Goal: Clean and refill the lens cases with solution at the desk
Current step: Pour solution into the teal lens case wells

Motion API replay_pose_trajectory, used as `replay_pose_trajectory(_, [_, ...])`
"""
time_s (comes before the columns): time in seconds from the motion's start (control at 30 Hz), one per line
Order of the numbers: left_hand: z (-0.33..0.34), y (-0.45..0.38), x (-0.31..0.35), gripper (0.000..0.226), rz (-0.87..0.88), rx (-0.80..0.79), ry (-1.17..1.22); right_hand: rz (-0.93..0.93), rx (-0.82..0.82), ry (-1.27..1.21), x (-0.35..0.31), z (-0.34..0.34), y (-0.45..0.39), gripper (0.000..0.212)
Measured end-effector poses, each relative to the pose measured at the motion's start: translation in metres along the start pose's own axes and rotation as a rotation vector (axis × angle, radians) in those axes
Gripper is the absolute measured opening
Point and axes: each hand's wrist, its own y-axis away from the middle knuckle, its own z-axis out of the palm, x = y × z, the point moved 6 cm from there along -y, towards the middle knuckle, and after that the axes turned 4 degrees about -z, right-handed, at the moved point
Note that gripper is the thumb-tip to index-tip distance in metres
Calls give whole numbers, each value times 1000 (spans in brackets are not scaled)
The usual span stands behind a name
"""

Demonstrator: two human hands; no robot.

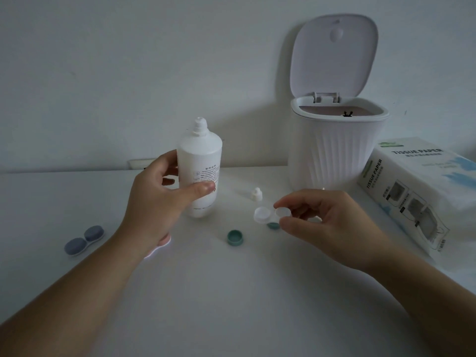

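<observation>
Over desk [231,292] | left hand [159,199] grips bottle [201,161] | right hand [316,217] pinches case [270,213]

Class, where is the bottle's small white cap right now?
The cap stands on the desk, between the bottle and the bin.

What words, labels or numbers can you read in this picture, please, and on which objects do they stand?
"TISSUE PAPER": on the top face of the tissue box, at the right of the desk.
"TISSUE PAPER": again, running up the box's front face.
Small print and diagrams on the tissue box: too small to read.
Printed block on the solution bottle, held in the left hand: too blurred to read.
Nothing else shows text.
</observation>
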Motion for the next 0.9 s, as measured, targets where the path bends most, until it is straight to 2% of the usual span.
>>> replay_pose_trajectory(0.3, [4,-1,-5,38,-86,25,50,-71,-29,54,-6,0,0,22])
replay_pose_trajectory(0.43, [5,0,-2,51,-46,9,33,-74,-26,62,-4,-1,0,23])
replay_pose_trajectory(0.57, [1,4,6,81,104,93,-30,-76,-17,65,-4,-1,0,22])
replay_pose_trajectory(0.63, [-7,11,16,75,252,207,-107,-78,-12,61,-4,-2,0,22])
replay_pose_trajectory(0.7, [-8,21,27,57,401,227,-126,-76,-17,56,-4,-1,-1,23])
replay_pose_trajectory(0.8, [13,33,34,36,481,-35,-87,-74,-36,53,-2,1,0,24])
replay_pose_trajectory(0.9, [38,38,25,40,329,-352,-67,-92,-46,54,-3,2,0,22])
